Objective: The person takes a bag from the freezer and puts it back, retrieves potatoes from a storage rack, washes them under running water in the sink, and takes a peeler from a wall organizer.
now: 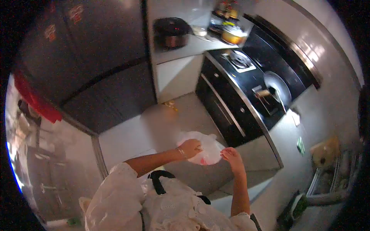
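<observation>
A thin white plastic bag (pixel 209 148) with a small red patch near its lower edge hangs between my two hands, above the floor. My left hand (pixel 190 148) is closed on the bag's left side, and a bracelet circles that wrist. At the opposite edge, my right hand (pixel 232 157) pinches the bag between bent fingers. What the bag contains, if anything, cannot be made out.
A dark refrigerator (pixel 104 69) stands at left. Along the counter are a rice cooker (pixel 172 32) and an orange pot (pixel 232 35). The black stove (pixel 262 77) carries a wok (pixel 278 87). A green packet (pixel 300 145) lies on the right counter. A blurred patch hides part of the floor.
</observation>
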`<state>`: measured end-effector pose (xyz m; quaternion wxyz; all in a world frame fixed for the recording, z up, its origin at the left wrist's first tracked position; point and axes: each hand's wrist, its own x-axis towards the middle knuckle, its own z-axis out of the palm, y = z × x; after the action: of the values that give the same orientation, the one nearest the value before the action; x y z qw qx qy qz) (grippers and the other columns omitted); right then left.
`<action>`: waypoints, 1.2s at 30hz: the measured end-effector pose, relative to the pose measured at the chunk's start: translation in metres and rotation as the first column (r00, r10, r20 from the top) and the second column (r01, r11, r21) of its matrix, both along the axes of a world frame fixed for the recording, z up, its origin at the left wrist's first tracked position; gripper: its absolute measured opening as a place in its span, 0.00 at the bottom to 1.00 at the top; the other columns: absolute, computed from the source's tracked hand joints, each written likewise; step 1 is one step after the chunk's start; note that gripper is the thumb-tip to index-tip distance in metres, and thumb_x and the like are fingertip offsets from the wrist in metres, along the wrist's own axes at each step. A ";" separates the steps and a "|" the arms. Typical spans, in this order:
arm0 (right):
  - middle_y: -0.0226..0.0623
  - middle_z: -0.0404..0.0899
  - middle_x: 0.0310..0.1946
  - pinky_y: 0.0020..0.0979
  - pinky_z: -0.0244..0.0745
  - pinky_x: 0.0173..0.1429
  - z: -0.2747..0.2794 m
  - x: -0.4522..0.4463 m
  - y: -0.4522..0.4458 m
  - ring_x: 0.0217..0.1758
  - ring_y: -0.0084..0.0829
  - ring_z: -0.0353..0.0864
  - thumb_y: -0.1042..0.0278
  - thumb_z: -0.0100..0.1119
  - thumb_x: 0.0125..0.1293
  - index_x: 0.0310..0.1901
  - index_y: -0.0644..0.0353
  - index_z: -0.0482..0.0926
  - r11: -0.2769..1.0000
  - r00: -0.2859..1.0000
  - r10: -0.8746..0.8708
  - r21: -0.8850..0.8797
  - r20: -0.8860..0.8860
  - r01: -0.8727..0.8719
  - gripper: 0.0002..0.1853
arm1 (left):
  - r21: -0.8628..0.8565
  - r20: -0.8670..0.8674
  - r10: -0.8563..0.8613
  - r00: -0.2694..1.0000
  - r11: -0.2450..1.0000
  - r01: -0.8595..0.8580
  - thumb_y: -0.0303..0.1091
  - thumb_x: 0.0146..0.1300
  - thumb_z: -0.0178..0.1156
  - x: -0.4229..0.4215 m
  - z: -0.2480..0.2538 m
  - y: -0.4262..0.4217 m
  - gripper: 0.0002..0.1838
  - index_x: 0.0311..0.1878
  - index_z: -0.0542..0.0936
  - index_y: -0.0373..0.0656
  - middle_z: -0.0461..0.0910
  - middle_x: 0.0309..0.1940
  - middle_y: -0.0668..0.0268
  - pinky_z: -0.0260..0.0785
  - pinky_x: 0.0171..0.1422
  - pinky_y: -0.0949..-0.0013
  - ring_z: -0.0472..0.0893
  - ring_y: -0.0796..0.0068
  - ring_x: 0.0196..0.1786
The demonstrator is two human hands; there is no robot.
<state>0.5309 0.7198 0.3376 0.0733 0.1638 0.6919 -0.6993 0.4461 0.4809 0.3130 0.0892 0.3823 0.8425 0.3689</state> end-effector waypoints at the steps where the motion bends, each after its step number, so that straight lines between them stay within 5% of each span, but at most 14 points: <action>1: 0.33 0.78 0.34 0.24 0.70 0.46 0.007 -0.030 -0.020 0.39 0.24 0.77 0.64 0.56 0.60 0.38 0.60 0.76 0.999 0.999 0.030 -0.016 0.016 -0.030 0.09 | -0.081 0.083 0.084 0.993 0.994 -0.078 0.35 0.57 0.53 -0.025 0.000 -0.028 0.09 0.29 0.75 0.39 0.75 0.29 0.55 0.68 0.40 0.63 0.76 0.61 0.35; 4: 0.36 0.79 0.34 0.26 0.72 0.45 -0.004 -0.087 -0.089 0.38 0.26 0.78 0.65 0.54 0.62 0.37 0.61 0.75 0.988 0.985 0.144 -0.072 0.097 -0.138 0.09 | -0.155 0.349 0.356 0.867 0.934 -0.322 0.35 0.57 0.55 -0.064 -0.038 -0.133 0.08 0.32 0.73 0.40 0.71 0.28 0.60 0.67 0.40 0.63 0.73 0.68 0.34; 6: 0.36 0.79 0.34 0.26 0.72 0.46 -0.007 -0.123 -0.133 0.38 0.26 0.78 0.66 0.53 0.63 0.38 0.62 0.75 0.973 0.967 0.227 -0.060 0.114 -0.221 0.08 | 0.364 0.675 0.093 0.732 0.821 -0.439 0.36 0.61 0.52 -0.076 -0.051 -0.204 0.09 0.40 0.72 0.43 0.72 0.34 0.65 0.68 0.44 0.66 0.74 0.71 0.36; 8: 0.36 0.78 0.34 0.25 0.72 0.46 -0.005 -0.146 -0.172 0.38 0.26 0.78 0.66 0.52 0.64 0.38 0.62 0.75 0.953 0.943 0.300 -0.077 0.141 -0.292 0.08 | 0.382 0.791 0.120 0.600 0.670 -0.637 0.40 0.59 0.54 -0.074 -0.065 -0.275 0.12 0.41 0.73 0.44 0.73 0.34 0.67 0.68 0.41 0.65 0.74 0.71 0.35; 12: 0.34 0.77 0.33 0.25 0.71 0.45 -0.021 -0.215 -0.231 0.38 0.25 0.77 0.66 0.51 0.64 0.37 0.62 0.75 0.902 0.867 0.429 -0.069 0.253 -0.426 0.09 | 0.231 0.927 0.268 0.263 0.145 -0.962 0.47 0.55 0.57 -0.039 -0.112 -0.413 0.17 0.42 0.73 0.46 0.73 0.33 0.70 0.68 0.35 0.65 0.74 0.72 0.33; 16: 0.31 0.76 0.32 0.23 0.70 0.42 -0.057 -0.307 -0.295 0.35 0.23 0.76 0.64 0.53 0.63 0.37 0.61 0.75 0.800 0.773 0.578 0.007 0.263 -0.600 0.09 | -0.004 0.998 0.059 -0.031 -0.411 -0.912 0.52 0.54 0.57 -0.011 -0.107 -0.505 0.22 0.44 0.74 0.45 0.75 0.34 0.69 0.70 0.32 0.65 0.75 0.72 0.35; 17: 0.30 0.76 0.31 0.22 0.70 0.41 -0.066 -0.332 -0.315 0.34 0.22 0.75 0.64 0.53 0.63 0.37 0.61 0.75 0.767 0.743 0.625 -0.009 0.241 -0.642 0.09 | -0.070 0.997 -0.014 -0.074 -0.532 -0.844 0.53 0.54 0.56 -0.008 -0.101 -0.524 0.23 0.44 0.73 0.44 0.75 0.35 0.69 0.71 0.32 0.66 0.76 0.72 0.36; 18: 0.30 0.76 0.31 0.22 0.69 0.40 -0.072 -0.357 -0.342 0.34 0.21 0.74 0.64 0.53 0.62 0.38 0.60 0.75 0.735 0.714 0.666 -0.024 0.215 -0.678 0.09 | 0.037 0.997 -0.033 0.071 -0.597 -0.802 0.53 0.55 0.55 -0.002 -0.103 -0.544 0.24 0.46 0.73 0.43 0.75 0.37 0.67 0.72 0.33 0.65 0.76 0.72 0.38; 22: 0.32 0.75 0.32 0.23 0.69 0.38 -0.109 -0.439 -0.472 0.31 0.21 0.74 0.68 0.53 0.62 0.46 0.59 0.70 0.717 0.726 0.688 -0.168 0.014 -0.676 0.11 | 0.184 0.970 0.006 0.241 -0.666 -0.723 0.45 0.59 0.50 0.015 -0.112 -0.612 0.20 0.47 0.72 0.40 0.76 0.40 0.65 0.72 0.39 0.65 0.76 0.73 0.40; 28: 0.38 0.75 0.37 0.30 0.73 0.37 -0.141 -0.539 -0.656 0.33 0.27 0.76 0.62 0.52 0.62 0.57 0.59 0.63 0.718 0.715 0.673 0.394 -0.186 -0.574 0.23 | 0.575 0.780 0.003 0.626 -0.398 -0.715 0.34 0.64 0.43 0.064 -0.147 -0.702 0.15 0.49 0.71 0.36 0.77 0.43 0.62 0.71 0.49 0.65 0.76 0.75 0.43; 31: 0.42 0.76 0.41 0.35 0.73 0.40 -0.149 -0.573 -0.709 0.35 0.36 0.78 0.56 0.51 0.62 0.58 0.57 0.63 0.628 0.782 0.608 0.521 0.137 -0.578 0.25 | -0.054 0.997 -0.073 -0.008 -0.655 -0.754 0.42 0.59 0.51 0.042 -0.129 -0.718 0.14 0.44 0.76 0.47 0.79 0.35 0.67 0.72 0.23 0.73 0.78 0.73 0.29; 33: 0.46 0.77 0.39 0.39 0.72 0.42 -0.184 -0.576 -0.717 0.39 0.43 0.78 0.54 0.49 0.63 0.58 0.57 0.65 0.354 0.691 0.693 0.932 -0.208 -0.074 0.25 | 0.125 0.969 -0.099 0.228 -0.600 -0.791 0.41 0.59 0.51 0.035 -0.142 -0.728 0.12 0.41 0.75 0.47 0.78 0.31 0.69 0.69 0.20 0.75 0.76 0.75 0.25; 35: 0.49 0.77 0.39 0.42 0.71 0.44 -0.190 -0.582 -0.724 0.42 0.48 0.77 0.53 0.48 0.63 0.56 0.57 0.66 0.383 0.729 0.628 0.924 -0.273 0.016 0.23 | 0.212 0.930 -0.147 0.336 -0.533 -0.819 0.41 0.59 0.51 0.016 -0.145 -0.751 0.10 0.39 0.75 0.47 0.77 0.28 0.71 0.68 0.18 0.77 0.75 0.76 0.22; 36: 0.51 0.77 0.38 0.43 0.71 0.45 -0.178 -0.576 -0.725 0.44 0.50 0.76 0.54 0.47 0.63 0.54 0.58 0.67 0.572 0.842 0.513 0.798 -0.169 -0.188 0.22 | 0.211 0.925 -0.171 0.338 -0.509 -0.834 0.41 0.59 0.51 0.006 -0.146 -0.761 0.10 0.38 0.75 0.47 0.77 0.27 0.72 0.67 0.17 0.77 0.75 0.76 0.21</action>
<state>-0.0454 -0.0049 0.1599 0.0019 -0.1047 0.9366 -0.3344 0.4524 -0.2803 0.1667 -0.1319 -0.3132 0.1771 0.9237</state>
